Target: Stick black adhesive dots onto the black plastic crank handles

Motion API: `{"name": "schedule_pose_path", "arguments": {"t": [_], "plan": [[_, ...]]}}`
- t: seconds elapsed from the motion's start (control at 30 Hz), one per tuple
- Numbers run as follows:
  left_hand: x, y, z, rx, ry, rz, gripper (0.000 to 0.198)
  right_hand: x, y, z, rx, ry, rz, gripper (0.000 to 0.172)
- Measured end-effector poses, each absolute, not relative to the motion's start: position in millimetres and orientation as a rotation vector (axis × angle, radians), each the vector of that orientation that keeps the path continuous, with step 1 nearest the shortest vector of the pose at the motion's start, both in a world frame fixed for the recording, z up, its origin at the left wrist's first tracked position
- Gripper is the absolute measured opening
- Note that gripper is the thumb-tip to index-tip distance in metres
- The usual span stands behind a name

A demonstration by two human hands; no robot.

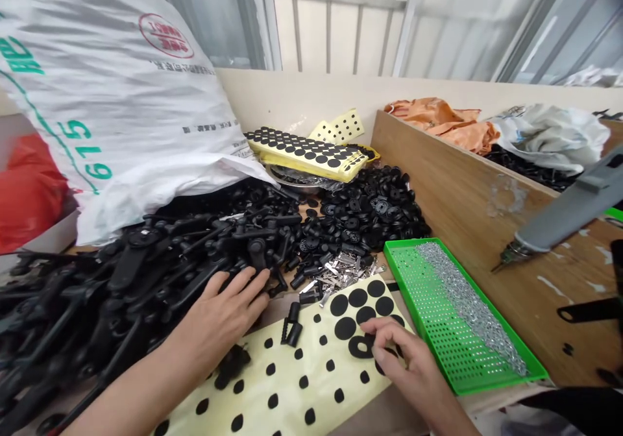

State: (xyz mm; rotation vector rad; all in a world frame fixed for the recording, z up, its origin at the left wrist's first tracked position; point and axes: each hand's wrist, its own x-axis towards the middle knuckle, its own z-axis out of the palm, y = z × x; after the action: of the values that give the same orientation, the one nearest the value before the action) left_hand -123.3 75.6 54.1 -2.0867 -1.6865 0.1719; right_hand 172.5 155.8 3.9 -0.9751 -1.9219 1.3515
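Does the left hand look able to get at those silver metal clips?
Probably yes: the left hand lies on the black plastic parts, and the silver metal clips sit just beyond its fingertips, with only a few small black pieces between.

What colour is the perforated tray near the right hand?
The perforated tray is bright green, best seen in the head view.

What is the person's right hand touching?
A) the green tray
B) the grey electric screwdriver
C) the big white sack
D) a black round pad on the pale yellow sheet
D. The right hand has its fingertips on a black round pad on the pale yellow sheet.
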Motion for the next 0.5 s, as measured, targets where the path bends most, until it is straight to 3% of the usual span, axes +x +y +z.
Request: {"name": "schedule_pose_path", "arguments": {"t": [0.1, 0.23, 0.37, 0.5], "plan": [[-119, 83, 62, -2.08, -1.677, 0.001, 0.035, 171, 156, 2, -0.983, -1.751, 1.432, 0.011], [-104, 99, 67, -2.107, -1.637, -0.282, 0.021, 169, 154, 4, -0.995, -1.538, 1.59, 0.014], [-84, 110, 57, -2.244, -1.643, -0.564, 0.026, 170, 156, 8, -0.959, -1.314, 1.787, 0.018], [-62, 112, 51, -2.407, -2.046, -0.666, 0.031, 166, 157, 16, -0.821, -1.102, 1.952, 0.017]]}}
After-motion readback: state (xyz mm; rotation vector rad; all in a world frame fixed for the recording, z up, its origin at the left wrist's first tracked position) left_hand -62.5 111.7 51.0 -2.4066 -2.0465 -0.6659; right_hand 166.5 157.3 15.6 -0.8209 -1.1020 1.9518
